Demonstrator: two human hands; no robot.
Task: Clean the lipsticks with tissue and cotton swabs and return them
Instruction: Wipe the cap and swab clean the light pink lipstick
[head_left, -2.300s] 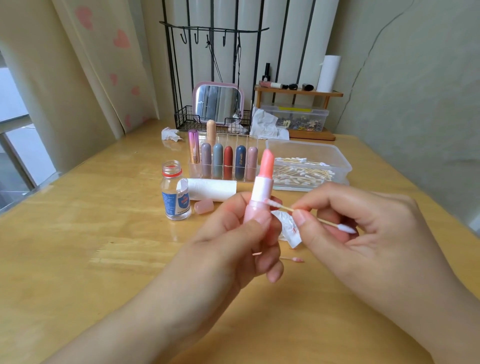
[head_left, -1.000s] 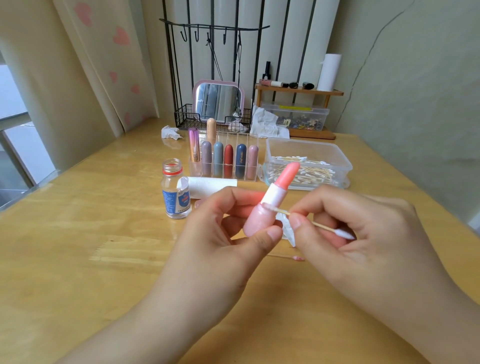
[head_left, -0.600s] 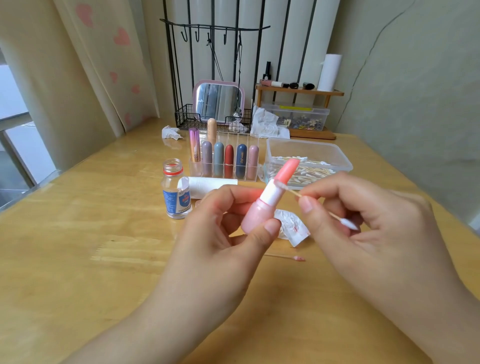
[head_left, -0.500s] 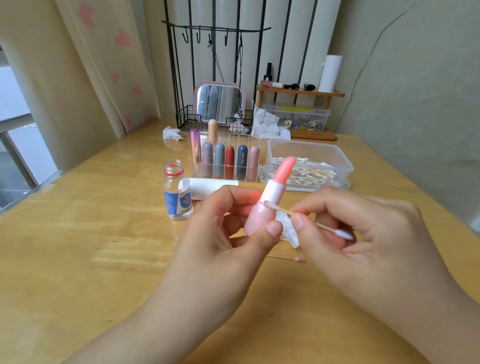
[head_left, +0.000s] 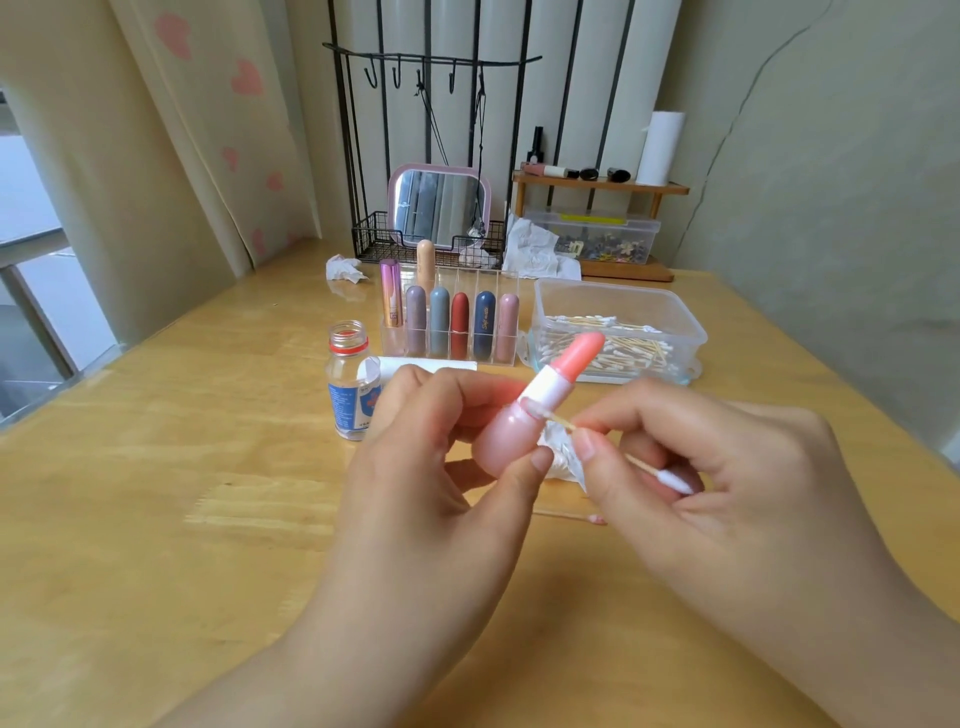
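My left hand (head_left: 441, 467) grips an uncapped pink lipstick (head_left: 530, 410) by its base, the coral stick tilted up to the right. My right hand (head_left: 701, 467) pinches a cotton swab (head_left: 670, 479); its far tip touches the rim where the white collar meets the pink base. A crumpled tissue (head_left: 563, 454) lies on the table behind my fingers. A used swab (head_left: 571, 516) lies below it. Several capped lipsticks stand in a clear organizer (head_left: 511, 312) farther back.
An open glass bottle (head_left: 348, 379) with a red-ringed neck stands left of my hands. A clear box of cotton swabs (head_left: 618, 306) sits at the right. A white roll (head_left: 410, 365), mirror (head_left: 439, 208), wire rack and wooden shelf (head_left: 597, 183) stand behind.
The lipstick has tilted from upright toward the right. The swab tip moved up to the collar's top, then back down to the rim at the base.
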